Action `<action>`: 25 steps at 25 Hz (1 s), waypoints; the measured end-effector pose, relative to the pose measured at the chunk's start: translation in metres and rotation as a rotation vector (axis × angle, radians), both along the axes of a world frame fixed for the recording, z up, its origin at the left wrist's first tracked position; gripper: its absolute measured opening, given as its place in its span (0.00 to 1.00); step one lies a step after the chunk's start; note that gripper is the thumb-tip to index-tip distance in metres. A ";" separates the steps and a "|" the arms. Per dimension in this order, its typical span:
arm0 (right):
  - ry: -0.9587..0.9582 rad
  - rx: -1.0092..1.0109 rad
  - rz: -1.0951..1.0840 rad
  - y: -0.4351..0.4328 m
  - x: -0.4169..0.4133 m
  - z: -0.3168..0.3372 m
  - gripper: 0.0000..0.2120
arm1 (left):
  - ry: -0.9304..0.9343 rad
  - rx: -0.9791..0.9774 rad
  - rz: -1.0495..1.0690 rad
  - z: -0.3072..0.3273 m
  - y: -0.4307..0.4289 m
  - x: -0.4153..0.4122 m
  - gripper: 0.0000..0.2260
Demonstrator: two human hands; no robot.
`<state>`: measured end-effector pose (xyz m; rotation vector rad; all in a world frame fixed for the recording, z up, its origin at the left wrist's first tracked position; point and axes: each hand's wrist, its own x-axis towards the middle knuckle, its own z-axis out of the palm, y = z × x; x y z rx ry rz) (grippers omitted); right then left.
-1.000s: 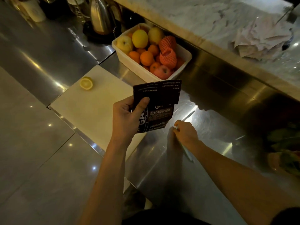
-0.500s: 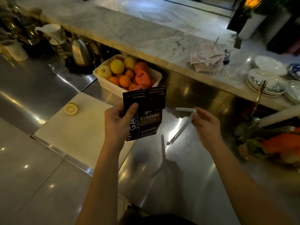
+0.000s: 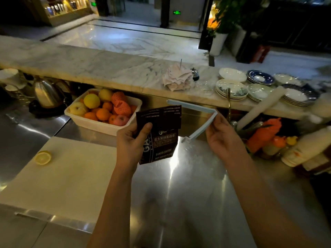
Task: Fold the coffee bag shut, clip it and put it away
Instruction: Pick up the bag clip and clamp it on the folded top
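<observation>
Bag [image 3: 158,135] held upright above steel counter [image 3: 197,185], folded top pinched under left hand [image 3: 133,140] thumb. Clip [image 3: 196,120], shut half a second earlier, now swung wide open, hinge end gripped by right hand [image 3: 221,136]. Raised beside bag top; clipping judged next.

A second ago the right hand [image 3: 222,138] was down on the worktop [image 3: 188,185] at the closed clip [image 3: 195,119]; now it is raised with the clip, level with the coffee bag [image 3: 159,135] and just right of it. The clip has swung open into a wide angle, its upper arm reaching over toward the bag's folded top. The view has tilted up to take in the far marble counter.
</observation>
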<state>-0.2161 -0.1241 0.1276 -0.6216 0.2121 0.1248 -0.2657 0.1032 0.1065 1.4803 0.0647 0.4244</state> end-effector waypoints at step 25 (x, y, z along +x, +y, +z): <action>-0.179 -0.800 -0.181 -0.010 -0.045 0.041 0.11 | -0.010 0.069 -0.215 0.027 -0.079 0.008 0.06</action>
